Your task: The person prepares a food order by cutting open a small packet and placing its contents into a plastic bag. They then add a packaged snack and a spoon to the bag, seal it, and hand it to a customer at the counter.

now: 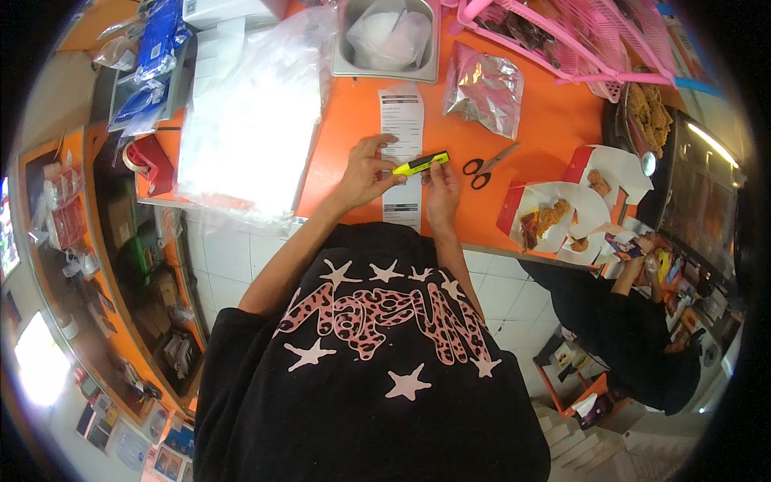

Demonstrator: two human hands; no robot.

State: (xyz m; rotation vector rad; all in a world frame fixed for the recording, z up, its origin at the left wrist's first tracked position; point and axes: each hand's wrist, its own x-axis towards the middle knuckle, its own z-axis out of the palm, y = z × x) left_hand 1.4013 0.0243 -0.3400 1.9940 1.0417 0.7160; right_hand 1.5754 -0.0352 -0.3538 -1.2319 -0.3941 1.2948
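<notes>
A yellow-and-black highlighter point(421, 164) is held crosswise above the orange table. My left hand point(365, 174) pinches its yellow left end between thumb and fingers. Around its right end the fingers of my right hand point(442, 193) are closed. Beneath both hands lies a long printed paper receipt point(401, 120), running from the metal tub toward the table's near edge. Black-handled scissors point(480, 170), with blades apart, rest just right of my right hand. A shiny silver-pink foil pouch point(484, 88) lies beyond the scissors.
White plastic bags point(249, 120) cover the table's left. A metal tub point(385, 71) holds a bag of white stuff. Pink baskets point(554, 40) stand at the far right. Open boxes point(514, 210) hold fried chicken. A co-worker in black point(626, 321) is at the right.
</notes>
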